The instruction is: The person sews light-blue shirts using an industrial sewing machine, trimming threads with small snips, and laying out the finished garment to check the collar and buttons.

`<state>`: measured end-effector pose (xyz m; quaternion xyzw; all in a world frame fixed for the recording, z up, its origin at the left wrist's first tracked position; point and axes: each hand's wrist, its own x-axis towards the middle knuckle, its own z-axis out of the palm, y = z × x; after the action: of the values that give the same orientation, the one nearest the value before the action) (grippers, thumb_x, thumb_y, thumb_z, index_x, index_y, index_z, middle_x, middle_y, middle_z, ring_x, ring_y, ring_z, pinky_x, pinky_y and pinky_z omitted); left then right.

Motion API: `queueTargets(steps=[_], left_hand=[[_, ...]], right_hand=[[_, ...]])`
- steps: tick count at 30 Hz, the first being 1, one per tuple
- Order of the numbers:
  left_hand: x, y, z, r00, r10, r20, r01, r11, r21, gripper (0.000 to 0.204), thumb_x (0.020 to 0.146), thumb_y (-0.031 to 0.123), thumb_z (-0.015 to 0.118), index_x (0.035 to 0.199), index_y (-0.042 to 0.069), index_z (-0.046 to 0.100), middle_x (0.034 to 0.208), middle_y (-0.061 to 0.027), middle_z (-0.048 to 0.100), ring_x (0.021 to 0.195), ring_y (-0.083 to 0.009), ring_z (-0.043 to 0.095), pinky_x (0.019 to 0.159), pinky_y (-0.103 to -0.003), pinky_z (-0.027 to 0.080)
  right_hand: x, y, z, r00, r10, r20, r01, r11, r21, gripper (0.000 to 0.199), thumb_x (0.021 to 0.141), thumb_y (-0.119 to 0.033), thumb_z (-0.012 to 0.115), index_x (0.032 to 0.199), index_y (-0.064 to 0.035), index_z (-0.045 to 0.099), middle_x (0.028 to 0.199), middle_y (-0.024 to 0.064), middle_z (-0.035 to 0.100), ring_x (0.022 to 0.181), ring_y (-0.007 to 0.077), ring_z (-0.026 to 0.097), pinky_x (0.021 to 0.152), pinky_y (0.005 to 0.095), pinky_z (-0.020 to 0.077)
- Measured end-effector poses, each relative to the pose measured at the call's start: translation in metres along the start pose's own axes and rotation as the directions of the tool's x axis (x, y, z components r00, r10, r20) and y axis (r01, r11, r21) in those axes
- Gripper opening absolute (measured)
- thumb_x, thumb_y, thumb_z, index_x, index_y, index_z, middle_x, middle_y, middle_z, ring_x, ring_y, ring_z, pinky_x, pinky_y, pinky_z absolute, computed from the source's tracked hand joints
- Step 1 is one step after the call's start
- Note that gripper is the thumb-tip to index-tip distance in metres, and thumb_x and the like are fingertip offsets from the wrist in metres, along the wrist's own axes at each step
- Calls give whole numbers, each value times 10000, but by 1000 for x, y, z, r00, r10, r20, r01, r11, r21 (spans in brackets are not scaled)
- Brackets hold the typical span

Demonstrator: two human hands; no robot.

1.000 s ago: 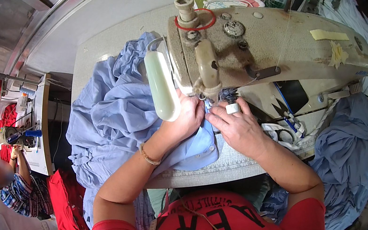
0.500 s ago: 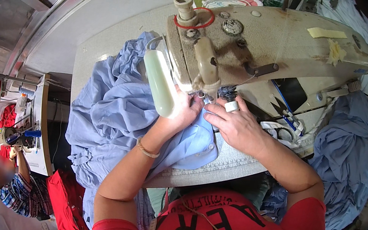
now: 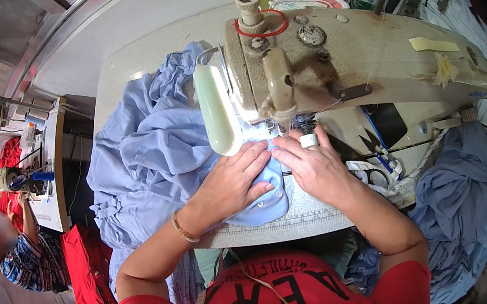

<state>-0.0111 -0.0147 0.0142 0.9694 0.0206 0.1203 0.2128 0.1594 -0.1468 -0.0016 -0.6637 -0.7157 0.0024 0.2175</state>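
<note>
A light blue shirt (image 3: pixel 269 209) with small buttons lies under the needle end of a beige sewing machine (image 3: pixel 390 57). My left hand (image 3: pixel 233 182) rests flat on the cloth just in front of the presser foot, fingers stretched forward and thumb apart. Close by on the right, my right hand (image 3: pixel 319 170) also lies on the cloth, its fingers extended toward the needle area. Its thumb is hidden. A white cap-like piece (image 3: pixel 308 140) shows by its fingers. The pale green lamp (image 3: pixel 218 110) hangs over the left side and hides some of the cloth.
Bunched blue fabric (image 3: pixel 158 133) covers the left of the table, and another blue heap (image 3: pixel 462 185) lies at the right. Snips (image 3: pixel 382 154) and a dark phone-like slab (image 3: pixel 383 125) lie under the machine arm. A co-worker (image 3: pixel 29 258) sits at far left.
My left hand has come back from beside the needle and turned from gathered fingers to lying flat on the shirt. My right hand has barely moved.
</note>
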Motion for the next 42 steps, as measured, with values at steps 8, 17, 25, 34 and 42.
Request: queueTargets(steps=[8, 17, 25, 34, 42], left_hand=[[8, -7, 6, 999, -15, -49, 15, 1000, -8, 536, 824, 332, 610, 1171, -59, 491, 1227, -217, 492, 1105, -382, 468, 964, -446, 379], [13, -12, 5, 999, -43, -29, 44, 998, 41, 577, 834, 347, 610, 1212, -70, 483, 1268, -228, 472, 1161, -385, 463, 971, -449, 387], [16, -17, 8, 997, -16, -76, 19, 999, 28, 548, 823, 332, 625, 1192, -53, 495, 1225, -214, 505, 1103, -384, 468, 968, -438, 381], [17, -18, 8, 997, -8, -73, 10, 1000, 30, 548, 825, 330, 622, 1205, -38, 484, 1228, -203, 508, 1074, -381, 472, 965, -427, 381], [16, -17, 7, 996, -8, -91, 10, 1000, 24, 520, 824, 319, 622, 1180, -41, 503, 1235, -202, 502, 1097, -370, 471, 965, -421, 389]], right_hand=[[2, 3, 2, 1000, 12, -18, -13, 998, -64, 321, 782, -109, 562, 1097, -80, 613, 1118, 62, 621, 1094, 250, 530, 1055, 509, 240], [7, 5, 5, 999, 49, -5, -49, 994, -94, 388, 767, -110, 583, 1152, -66, 595, 888, 121, 664, 1048, 286, 546, 1051, 507, 229], [7, 6, 8, 998, 34, -52, -40, 992, -123, 399, 781, -118, 578, 1174, -46, 567, 872, 132, 657, 1037, 288, 551, 1048, 516, 224], [6, 4, 5, 996, 82, -26, -84, 993, -78, 362, 796, -68, 542, 1157, -73, 569, 989, 114, 578, 848, 273, 612, 1020, 548, 241], [3, 2, 5, 995, 80, -55, -85, 992, -98, 384, 768, -108, 585, 1152, -85, 578, 1060, 143, 588, 1089, 285, 516, 1047, 526, 220]])
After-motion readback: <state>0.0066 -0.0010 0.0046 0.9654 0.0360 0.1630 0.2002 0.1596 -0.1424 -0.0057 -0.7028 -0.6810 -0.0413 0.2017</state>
